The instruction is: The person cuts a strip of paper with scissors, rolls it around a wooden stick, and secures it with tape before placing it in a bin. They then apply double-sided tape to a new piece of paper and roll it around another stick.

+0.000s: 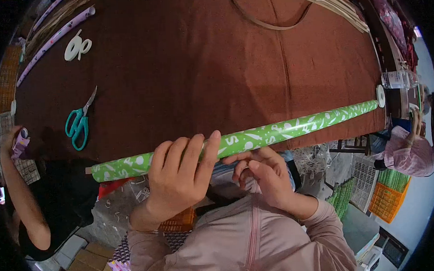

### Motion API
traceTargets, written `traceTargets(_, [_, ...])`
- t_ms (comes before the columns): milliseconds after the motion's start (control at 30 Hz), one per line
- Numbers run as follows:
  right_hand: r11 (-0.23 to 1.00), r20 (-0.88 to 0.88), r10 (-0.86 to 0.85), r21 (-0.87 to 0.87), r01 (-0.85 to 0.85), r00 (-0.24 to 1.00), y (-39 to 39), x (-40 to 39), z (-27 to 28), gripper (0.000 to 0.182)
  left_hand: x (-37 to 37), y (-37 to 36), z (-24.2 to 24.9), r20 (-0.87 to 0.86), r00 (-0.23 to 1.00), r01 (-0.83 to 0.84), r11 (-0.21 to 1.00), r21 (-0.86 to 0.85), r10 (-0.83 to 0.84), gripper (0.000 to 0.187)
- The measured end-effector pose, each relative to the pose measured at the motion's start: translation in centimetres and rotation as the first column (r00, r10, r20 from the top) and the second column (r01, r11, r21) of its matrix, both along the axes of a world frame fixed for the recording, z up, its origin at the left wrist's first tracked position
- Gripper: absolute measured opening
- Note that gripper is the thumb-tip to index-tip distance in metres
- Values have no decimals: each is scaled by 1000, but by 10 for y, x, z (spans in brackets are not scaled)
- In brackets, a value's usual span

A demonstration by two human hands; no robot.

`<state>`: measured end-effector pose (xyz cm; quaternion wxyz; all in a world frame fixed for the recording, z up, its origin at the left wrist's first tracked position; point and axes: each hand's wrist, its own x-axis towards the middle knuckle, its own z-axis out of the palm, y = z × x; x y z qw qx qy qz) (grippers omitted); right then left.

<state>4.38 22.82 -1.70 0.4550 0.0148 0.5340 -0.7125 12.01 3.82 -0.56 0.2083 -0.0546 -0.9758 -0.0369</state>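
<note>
A long green roll with white printed shapes lies along the near edge of the brown cloth-covered table. Over its left half rests my left hand, fingers spread across the top of the roll, the thumb side toward the right. My right hand is just below the roll's middle, its fingers curled and close together near the roll's underside; whatever may be between them is too small to make out. Beyond the roll's left part lie teal-handled scissors, with slightly parted blades.
White tape rolls and a purple patterned roll lie at the upper left. At the right edge are another tape roll and a clear bottle. Co-workers sit on both sides; one person's arm reaches in at left.
</note>
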Motion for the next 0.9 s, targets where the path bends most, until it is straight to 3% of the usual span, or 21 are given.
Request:
traceTargets(67, [991,135,-51,-114,67,989,-2,-1,2,21,-1,7,4,-25,1000,2,999,-53,-3,32])
traceTargets(267, [973,206,-193,-87,214,959,-18,6,14,21,-1,18,12,-104,995,-18,987,-160,2,29])
traceTargets(467, [972,147,-161,-145,183,976,-10,12,10,21,1,28,21,-29,1000,-6,983,-183,1,30])
traceTargets(633, [964,149,-149,-199,178,978,-8,13,6,44,3,33,21,-13,1000,-18,984,-176,16,31])
traceTargets(767, [961,130,-143,-220,169,981,-4,15,3,47,4,33,24,9,1000,-19,983,-183,21,32])
traceTargets(833, [948,71,-136,-279,151,988,-4,20,-5,48,5,33,23,-2,1000,-28,983,-180,28,32])
traceTargets(900, [883,105,-110,-446,146,988,0,18,-9,52,5,35,22,-30,999,-41,985,-170,36,33])
